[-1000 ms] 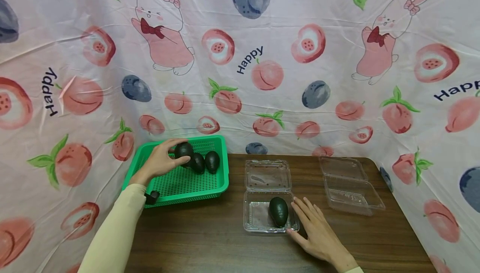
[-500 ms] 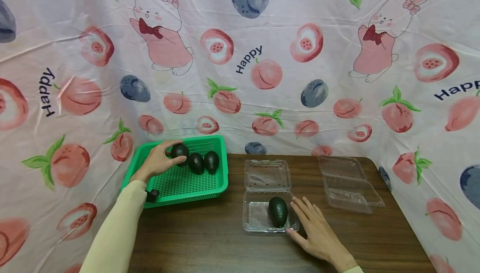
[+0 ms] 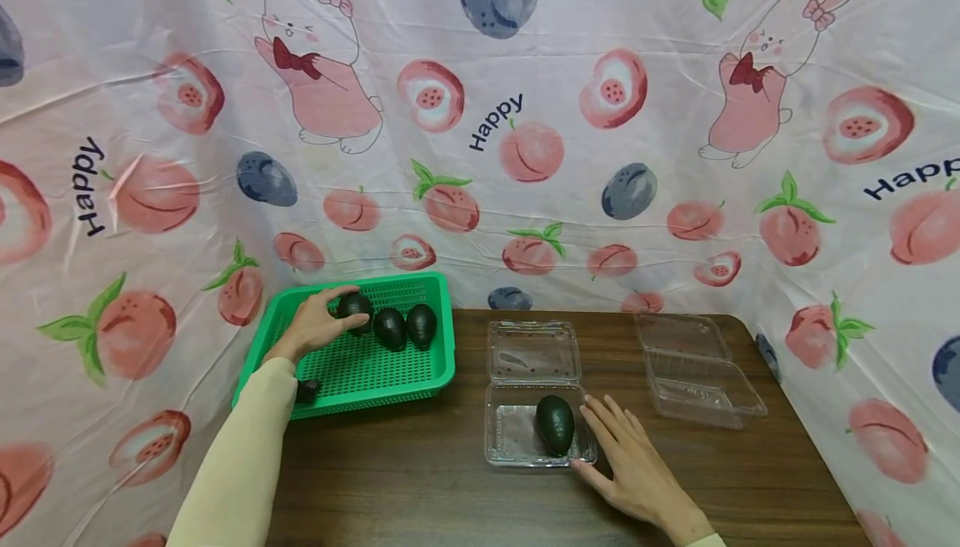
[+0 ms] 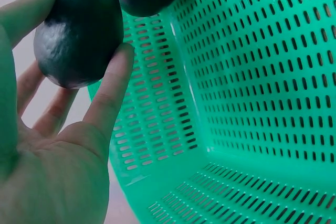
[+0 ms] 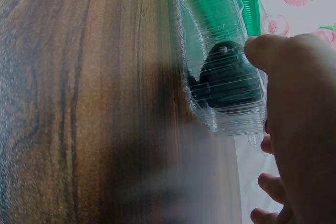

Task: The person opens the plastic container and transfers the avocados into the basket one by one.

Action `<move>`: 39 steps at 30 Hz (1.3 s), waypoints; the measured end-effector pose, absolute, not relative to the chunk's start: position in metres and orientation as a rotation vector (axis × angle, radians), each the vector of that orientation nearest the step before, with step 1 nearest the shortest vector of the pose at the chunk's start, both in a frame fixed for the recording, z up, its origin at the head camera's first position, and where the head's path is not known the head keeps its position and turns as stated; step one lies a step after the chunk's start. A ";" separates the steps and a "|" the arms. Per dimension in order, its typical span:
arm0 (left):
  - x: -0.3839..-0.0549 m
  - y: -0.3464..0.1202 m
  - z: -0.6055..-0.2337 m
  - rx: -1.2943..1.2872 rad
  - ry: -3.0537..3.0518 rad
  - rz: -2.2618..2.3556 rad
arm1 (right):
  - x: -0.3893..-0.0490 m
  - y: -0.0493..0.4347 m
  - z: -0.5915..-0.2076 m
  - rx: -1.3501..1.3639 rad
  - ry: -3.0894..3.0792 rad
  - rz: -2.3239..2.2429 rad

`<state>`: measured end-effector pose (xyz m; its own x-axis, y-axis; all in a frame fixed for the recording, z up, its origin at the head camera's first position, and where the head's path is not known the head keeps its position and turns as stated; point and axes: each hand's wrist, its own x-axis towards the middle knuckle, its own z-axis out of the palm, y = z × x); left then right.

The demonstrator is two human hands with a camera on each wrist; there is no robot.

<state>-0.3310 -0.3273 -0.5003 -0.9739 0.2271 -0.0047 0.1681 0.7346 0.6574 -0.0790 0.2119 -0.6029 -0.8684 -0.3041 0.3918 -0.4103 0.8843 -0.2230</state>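
In the head view my left hand [image 3: 311, 327] is over the green basket [image 3: 448, 355], gripping a dark avocado [image 3: 354, 312] between thumb and fingers. The left wrist view shows this avocado [image 4: 79, 32] stem end up, with fingers around its sides. Two more avocados [image 3: 390, 328] lie side by side in the basket, just right of it. My right hand [image 3: 636, 465] rests with fairly straight fingers along the right side of a clear hinged plastic box [image 3: 512, 439], its thumb at the front corner. Inside that box's base sits one avocado [image 3: 555, 425]; its lid lies folded back.
A second clear plastic box [image 3: 697, 388], lid open, stands at the back right of the brown wooden table [image 3: 420, 480]. A fruit-and-rabbit printed cloth [image 3: 555, 55] hangs behind the table and along both sides.
My left hand has drawn the gripped avocado slightly left, opening a small gap to the other two. The right hand and the box beside it stay in place.
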 end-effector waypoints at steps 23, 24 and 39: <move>-0.350 -0.333 -0.523 0.166 2.718 1.046 | -0.079 0.211 -0.604 0.532 -2.677 0.402; -0.351 -0.333 -0.524 0.161 2.713 1.046 | -0.078 0.211 -0.604 0.531 -2.676 0.401; -0.356 -0.330 -0.532 0.161 2.685 1.030 | -0.078 0.211 -0.604 0.526 -2.716 0.431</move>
